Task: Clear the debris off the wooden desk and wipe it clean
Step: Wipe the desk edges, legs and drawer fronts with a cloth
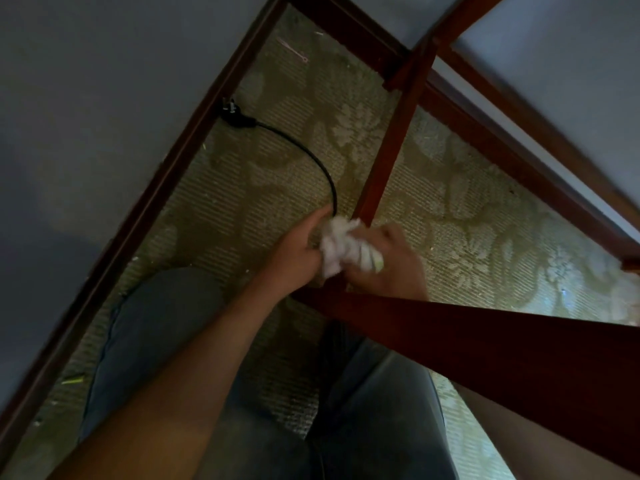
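Note:
I look down at the floor under a reddish wooden desk (519, 344). Both hands meet at the foot of one desk leg (388, 150). A crumpled white tissue wad (337, 242) with a pale green bit at its right end sits between them. My left hand (298, 247) holds the wad from the left, fingers curled around it. My right hand (394, 258) grips it from the right; its forearm passes behind the desk's lower rail.
A black cable (304, 150) with a plug (232, 110) lies on the patterned green carpet (467, 216) along the dark skirting board (156, 202). A pink pin-like item (292, 51) lies on the carpet farther off. My jeans-clad knees (156, 323) are below.

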A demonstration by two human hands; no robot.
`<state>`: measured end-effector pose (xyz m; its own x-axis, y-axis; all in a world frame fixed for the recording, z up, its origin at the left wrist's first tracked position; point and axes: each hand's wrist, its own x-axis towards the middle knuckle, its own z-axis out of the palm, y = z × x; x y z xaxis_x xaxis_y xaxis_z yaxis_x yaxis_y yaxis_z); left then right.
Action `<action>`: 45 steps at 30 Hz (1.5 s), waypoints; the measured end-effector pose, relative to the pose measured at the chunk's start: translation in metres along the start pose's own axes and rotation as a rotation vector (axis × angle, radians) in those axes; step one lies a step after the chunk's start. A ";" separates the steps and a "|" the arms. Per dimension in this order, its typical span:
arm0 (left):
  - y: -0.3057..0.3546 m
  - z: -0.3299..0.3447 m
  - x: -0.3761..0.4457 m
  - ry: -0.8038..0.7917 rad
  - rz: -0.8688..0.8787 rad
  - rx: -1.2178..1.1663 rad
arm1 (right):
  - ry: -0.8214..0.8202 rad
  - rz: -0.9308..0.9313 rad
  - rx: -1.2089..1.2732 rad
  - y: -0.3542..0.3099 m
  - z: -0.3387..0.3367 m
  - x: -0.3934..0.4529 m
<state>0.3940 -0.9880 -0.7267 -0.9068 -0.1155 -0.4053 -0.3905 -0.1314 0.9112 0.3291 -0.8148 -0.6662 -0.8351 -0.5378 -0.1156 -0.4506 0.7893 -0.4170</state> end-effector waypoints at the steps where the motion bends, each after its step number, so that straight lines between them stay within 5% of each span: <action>1: 0.000 -0.002 0.002 0.025 -0.009 -0.015 | -0.033 -0.037 0.042 0.002 0.000 -0.010; 5: -0.001 -0.006 0.001 0.059 -0.004 -0.011 | -0.211 -0.237 -0.075 0.004 -0.028 0.027; 10: 0.000 -0.008 -0.001 0.071 0.027 0.073 | -0.063 -0.056 -0.398 -0.016 -0.029 0.116; 16: -0.005 -0.021 0.003 0.158 -0.038 0.159 | -0.555 -0.400 -0.631 -0.068 -0.012 0.077; 18: -0.007 -0.024 0.004 0.162 -0.038 0.157 | -0.463 -0.268 -0.566 -0.056 -0.018 0.089; 22: -0.007 -0.019 0.002 0.146 0.050 0.206 | -0.009 -0.127 -0.415 -0.030 -0.005 0.075; 25: -0.008 -0.012 0.004 0.106 0.102 0.212 | -0.098 -0.239 -0.112 -0.021 0.010 0.029; 28: -0.008 -0.013 0.006 0.119 0.077 0.067 | -0.157 -0.027 0.422 0.015 -0.010 0.004; 34: -0.001 0.008 0.005 -0.058 0.148 0.105 | -0.087 0.291 0.622 0.021 -0.011 -0.042; 40: 0.001 0.013 -0.001 -0.109 0.201 0.208 | 0.137 0.647 0.882 0.017 -0.006 0.030; 42: 0.003 0.018 -0.003 -0.103 0.193 0.248 | 0.077 0.738 1.139 0.022 -0.013 0.057; 45: 0.002 0.021 0.000 -0.109 0.175 0.274 | -0.091 0.602 1.180 0.006 -0.015 0.050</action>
<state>0.3896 -0.9674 -0.7233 -0.9696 -0.0054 -0.2444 -0.2424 0.1524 0.9581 0.2802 -0.8322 -0.6607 -0.7617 -0.2519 -0.5970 0.5607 0.2056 -0.8021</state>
